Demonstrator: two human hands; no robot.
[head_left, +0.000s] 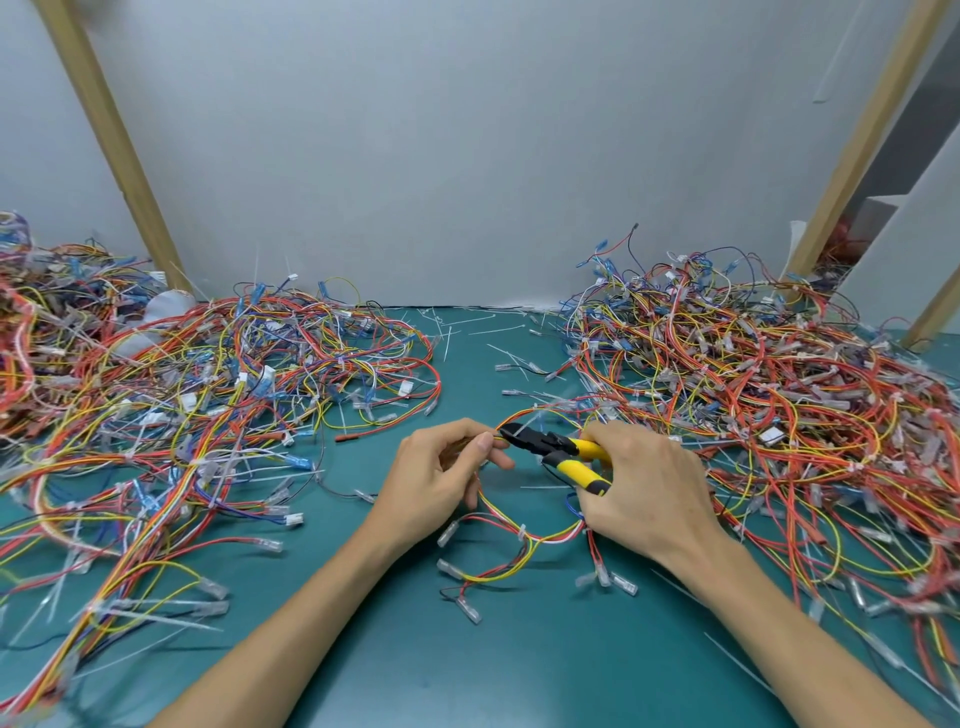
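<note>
My left hand (441, 478) pinches a small wire harness (524, 540) of red, yellow and white wires between thumb and fingers, just above the green mat. My right hand (639, 483) grips a pair of cutters (566, 454) with yellow and black handles. The black jaws point left and sit at the wires right beside my left thumb. The harness loops down between both hands, and its clear-sleeved terminals lie on the mat below.
A large tangle of wire harnesses (171, 395) covers the left of the green mat (467, 660). Another pile (779, 395) fills the right. Loose cable-tie offcuts (483, 332) lie at the back. Two wooden posts (114, 140) lean against the grey wall.
</note>
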